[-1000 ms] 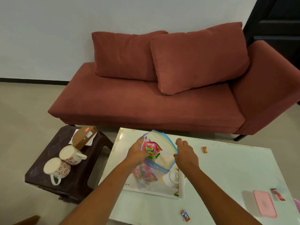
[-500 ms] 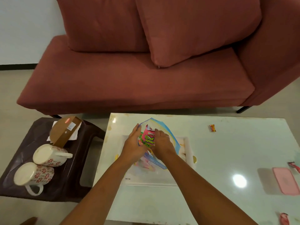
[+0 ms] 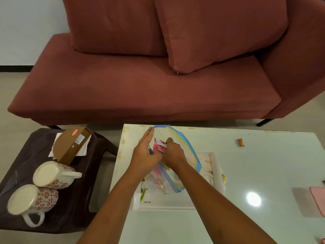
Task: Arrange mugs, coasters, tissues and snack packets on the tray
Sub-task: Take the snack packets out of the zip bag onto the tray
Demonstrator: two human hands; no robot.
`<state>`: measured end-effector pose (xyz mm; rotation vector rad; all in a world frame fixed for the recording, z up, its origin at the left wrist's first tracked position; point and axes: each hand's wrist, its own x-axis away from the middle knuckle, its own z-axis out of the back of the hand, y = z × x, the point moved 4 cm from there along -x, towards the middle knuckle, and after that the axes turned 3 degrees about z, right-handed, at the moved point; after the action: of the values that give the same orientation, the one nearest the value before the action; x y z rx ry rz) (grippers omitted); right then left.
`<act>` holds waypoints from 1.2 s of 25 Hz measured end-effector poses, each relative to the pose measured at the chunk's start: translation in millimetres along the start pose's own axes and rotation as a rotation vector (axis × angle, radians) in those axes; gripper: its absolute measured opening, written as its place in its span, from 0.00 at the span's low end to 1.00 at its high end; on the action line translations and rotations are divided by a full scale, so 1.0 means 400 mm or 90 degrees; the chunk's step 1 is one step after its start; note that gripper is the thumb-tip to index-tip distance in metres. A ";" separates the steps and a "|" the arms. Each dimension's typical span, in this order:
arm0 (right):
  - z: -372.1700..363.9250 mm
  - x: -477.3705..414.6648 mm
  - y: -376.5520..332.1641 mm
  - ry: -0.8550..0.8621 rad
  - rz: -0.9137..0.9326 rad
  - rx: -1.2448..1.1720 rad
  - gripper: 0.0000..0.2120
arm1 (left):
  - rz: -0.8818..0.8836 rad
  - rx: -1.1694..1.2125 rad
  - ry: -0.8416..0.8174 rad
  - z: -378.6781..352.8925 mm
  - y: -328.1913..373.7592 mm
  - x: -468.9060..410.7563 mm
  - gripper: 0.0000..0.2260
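A white tray point(image 3: 217, 173) lies on the white table point(image 3: 246, 164). Over it stands a clear zip bag point(image 3: 182, 143) with a blue edge. My right hand point(image 3: 173, 154) grips a pink snack packet point(image 3: 160, 147) at the bag's mouth. My left hand point(image 3: 146, 154) holds the bag's left side, fingers stretched up along it. More packets show blurred inside the bag's lower part. Two white mugs with red flowers point(image 3: 52, 175) point(image 3: 29, 203) lie on their sides on a dark stool point(image 3: 73, 205) to the left, beside a brown box point(image 3: 70, 145) resting on white tissues point(image 3: 82, 151).
A small orange sweet point(image 3: 240, 142) lies on the table's far right part. A pink flat container point(image 3: 318, 199) sits at the right edge. A gold disc point(image 3: 223, 178) lies beside the tray's right rim. A red sofa point(image 3: 140, 88) stands behind the table.
The view has tilted down and closer. My right hand has moved from beside the bag onto the pink packet at its mouth and now grips it. My left hand has shifted to the bag's side.
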<state>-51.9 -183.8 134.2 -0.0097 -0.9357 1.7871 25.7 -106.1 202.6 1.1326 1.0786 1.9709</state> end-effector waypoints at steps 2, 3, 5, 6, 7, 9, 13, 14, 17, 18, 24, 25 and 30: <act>0.043 -0.007 -0.027 0.036 0.037 -0.070 0.18 | -0.068 -0.001 0.047 -0.002 0.051 -0.010 0.33; 0.048 -0.010 -0.043 0.037 0.041 -0.144 0.15 | -0.096 -0.033 0.065 0.003 0.073 -0.020 0.34; 0.027 -0.058 -0.151 0.091 0.060 -0.218 0.10 | -0.216 -0.054 0.137 0.087 0.064 -0.080 0.33; 0.024 -0.064 -0.175 0.096 0.064 -0.283 0.09 | -0.248 -0.096 0.151 0.095 0.071 -0.089 0.32; 0.024 -0.072 -0.195 0.101 0.046 -0.346 0.09 | -0.256 -0.112 0.161 0.102 0.071 -0.103 0.31; -0.033 -0.065 -0.209 0.076 0.023 -0.445 0.11 | -0.219 -0.168 0.180 0.131 0.036 -0.109 0.32; -0.107 -0.044 -0.075 0.117 -0.038 -0.387 0.11 | -0.121 -0.232 0.106 0.111 -0.075 -0.140 0.34; -0.109 -0.040 -0.027 0.114 -0.075 -0.414 0.12 | -0.126 -0.237 0.072 0.081 -0.092 -0.136 0.35; -0.099 0.001 0.078 0.091 -0.123 -0.536 0.15 | -0.120 -0.232 0.028 0.031 -0.125 -0.127 0.37; -0.079 0.016 0.113 0.098 -0.124 -0.570 0.14 | -0.113 -0.233 0.026 0.023 -0.128 -0.127 0.36; 0.115 0.092 0.415 0.245 -0.208 -0.733 0.09 | -0.086 -0.294 0.017 -0.043 -0.120 -0.122 0.38; 0.125 0.095 0.461 0.250 -0.234 -0.710 0.10 | -0.080 -0.299 0.015 -0.050 -0.121 -0.122 0.38; 0.110 0.055 0.614 0.258 -0.334 -0.567 0.16 | -0.082 -0.305 0.016 -0.088 -0.128 -0.135 0.38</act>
<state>-275.6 -222.3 28.0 -0.6107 -1.2162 0.7483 23.9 -137.4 126.3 0.7622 0.6190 1.9971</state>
